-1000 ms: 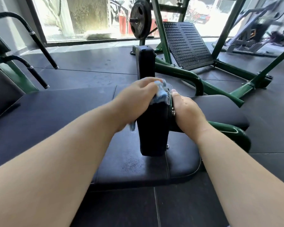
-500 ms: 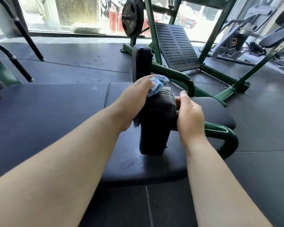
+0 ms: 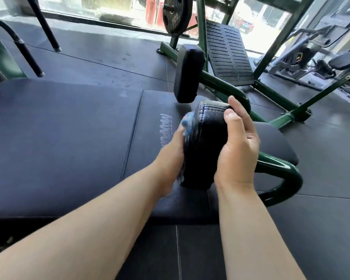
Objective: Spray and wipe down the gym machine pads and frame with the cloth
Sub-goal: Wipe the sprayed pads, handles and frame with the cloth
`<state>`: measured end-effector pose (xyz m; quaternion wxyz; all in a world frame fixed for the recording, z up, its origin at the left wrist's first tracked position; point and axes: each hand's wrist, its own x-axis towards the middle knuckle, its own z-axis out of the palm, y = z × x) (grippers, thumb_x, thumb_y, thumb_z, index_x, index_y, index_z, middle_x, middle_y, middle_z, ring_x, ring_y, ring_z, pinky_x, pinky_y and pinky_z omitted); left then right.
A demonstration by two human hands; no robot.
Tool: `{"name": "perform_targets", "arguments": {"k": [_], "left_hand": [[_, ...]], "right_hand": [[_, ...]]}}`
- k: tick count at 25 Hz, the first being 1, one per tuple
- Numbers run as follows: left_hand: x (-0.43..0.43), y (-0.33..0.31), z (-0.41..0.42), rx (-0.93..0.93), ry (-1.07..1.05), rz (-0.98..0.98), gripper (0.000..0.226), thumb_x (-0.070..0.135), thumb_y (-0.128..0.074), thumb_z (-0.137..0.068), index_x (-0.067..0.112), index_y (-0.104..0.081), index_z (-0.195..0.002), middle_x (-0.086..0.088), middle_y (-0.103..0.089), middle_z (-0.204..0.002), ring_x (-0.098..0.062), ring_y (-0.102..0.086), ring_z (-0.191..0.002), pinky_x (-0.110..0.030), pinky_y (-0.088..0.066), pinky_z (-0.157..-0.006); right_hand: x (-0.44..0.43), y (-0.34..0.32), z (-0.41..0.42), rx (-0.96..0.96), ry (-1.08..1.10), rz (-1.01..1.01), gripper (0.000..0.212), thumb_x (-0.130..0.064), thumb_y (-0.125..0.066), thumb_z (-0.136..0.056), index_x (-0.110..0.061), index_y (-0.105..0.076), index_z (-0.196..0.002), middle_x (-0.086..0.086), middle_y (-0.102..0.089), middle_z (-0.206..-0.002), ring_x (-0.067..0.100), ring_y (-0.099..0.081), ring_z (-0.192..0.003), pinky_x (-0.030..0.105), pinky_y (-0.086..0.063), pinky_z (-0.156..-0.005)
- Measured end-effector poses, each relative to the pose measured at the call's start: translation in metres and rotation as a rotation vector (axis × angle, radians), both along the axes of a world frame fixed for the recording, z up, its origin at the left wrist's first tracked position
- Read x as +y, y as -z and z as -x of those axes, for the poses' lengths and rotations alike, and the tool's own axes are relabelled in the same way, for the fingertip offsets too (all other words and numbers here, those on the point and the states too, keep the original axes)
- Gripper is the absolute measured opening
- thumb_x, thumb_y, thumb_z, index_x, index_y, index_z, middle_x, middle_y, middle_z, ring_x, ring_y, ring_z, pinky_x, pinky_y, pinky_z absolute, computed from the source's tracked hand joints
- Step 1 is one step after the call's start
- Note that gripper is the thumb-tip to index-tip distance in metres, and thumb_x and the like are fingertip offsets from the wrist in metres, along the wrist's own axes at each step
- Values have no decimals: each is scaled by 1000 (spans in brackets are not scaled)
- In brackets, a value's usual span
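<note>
the left hand (image 3: 171, 156) was closed on a blue cloth (image 3: 187, 126), pressing it flat against the left face of the near shoulder pad (image 3: 205, 146). the right hand (image 3: 238, 146) was cupped around the pad's right side, thumb laid over the stitched top edge, apparently steadying it; it held nothing else. the cloth was sandwiched between left palm and pad, only its upper folds showing.

judged stage: wiping of 1 of 2 upright pads was in progress. the far shoulder pad (image 3: 187, 74) stood just beyond, untouched by either hand; whether it had been cleaned could not be told. the back pad (image 3: 73, 138) and seat pad (image 3: 275, 142) showed no clear wet streaks. the green frame tube (image 3: 279, 178) curving under the right hand, and the rest of the frame toward the footplate (image 3: 228, 55), appeared still to be done.

no spray bottle was in view, so the spraying step could not be verified.
</note>
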<state>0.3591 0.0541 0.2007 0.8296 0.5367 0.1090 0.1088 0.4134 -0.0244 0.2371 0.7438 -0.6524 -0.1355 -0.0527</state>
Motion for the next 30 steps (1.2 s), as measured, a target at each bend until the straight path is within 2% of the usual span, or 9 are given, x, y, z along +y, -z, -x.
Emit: {"name": "perform_targets", "arguments": {"k": [2, 7, 10, 13, 16, 19, 23, 27, 30], "left_hand": [[-9, 10, 9, 85, 39, -27, 46, 54, -29, -97, 27, -65, -88, 9, -72, -72, 0, -65, -62, -10, -50, -53], [8, -14, -12, -188, -3, 65, 44, 42, -26, -103, 29, -43, -141, 11, -49, -141, 1, -44, -129, -18, -36, -107], [2, 22, -2, 135, 17, 17, 53, 67, -35, -90, 31, -69, -107, 9, -73, -101, -12, -66, -102, -28, -54, -88], [18, 8, -12, 141, -3, 61, 59, 58, -36, -95, 14, -59, -127, -14, -71, -102, -30, -63, -105, -43, -42, -103], [49, -44, -48, -57, 79, 28, 57, 53, -26, -99, 12, -64, -112, -10, -71, -103, -21, -67, -97, -30, -51, -92], [49, -38, -63, 87, 293, -55, 60, 61, -30, -95, 15, -69, -99, -8, -72, -98, -20, -68, -91, -30, -52, -90], [45, -20, -53, 165, 266, -8, 64, 63, -32, -92, 16, -73, -106, -10, -70, -112, -22, -67, -103, -34, -48, -93], [55, -55, -68, -42, 242, 80, 74, 62, -26, -91, 8, -77, -83, -15, -72, -90, -23, -70, -81, -28, -56, -78], [43, -30, -63, 117, 228, 17, 62, 59, -30, -96, 14, -73, -105, -19, -71, -98, -14, -70, -78, -40, -54, -86]], "right_hand": [[0, 1, 5, -17, 15, -29, 29, -40, -62, -74, -37, -74, -100, -17, -67, -82, 5, -60, -93, 49, -17, -119], [5, 0, 0, -26, 37, -65, 28, -38, -62, -75, -34, -75, -99, -12, -68, -88, 12, -61, -98, 34, -28, -112], [3, -1, 4, 3, 13, -124, 28, -30, -60, -78, -27, -75, -102, -10, -60, -80, 12, -50, -76, 20, -40, -83], [3, -1, 5, -36, 4, -3, 28, -41, -58, -75, -39, -73, -98, -14, -69, -88, 14, -63, -98, 43, -22, -116], [-4, 0, -3, -40, -7, 19, 30, -39, -59, -76, -31, -69, -104, -7, -71, -98, 13, -64, -101, 44, -39, -107], [-16, -1, -5, -51, -37, 175, 44, -55, -58, -69, -34, -52, -108, -10, -62, -100, 5, -60, -89, 37, -46, -88], [-19, 1, -11, -65, -105, 216, 69, -60, -58, -67, -42, -41, -131, -20, -39, -135, -24, -29, -121, 26, -24, -111], [-21, 8, -21, -50, -159, 182, 75, -60, -58, -67, -49, -33, -137, -31, -34, -131, -27, -23, -121, 26, -20, -114], [-20, 8, -22, -52, -175, 204, 76, -61, -58, -66, -47, -34, -137, -34, -35, -127, -24, -25, -123, 29, -20, -116]]}}
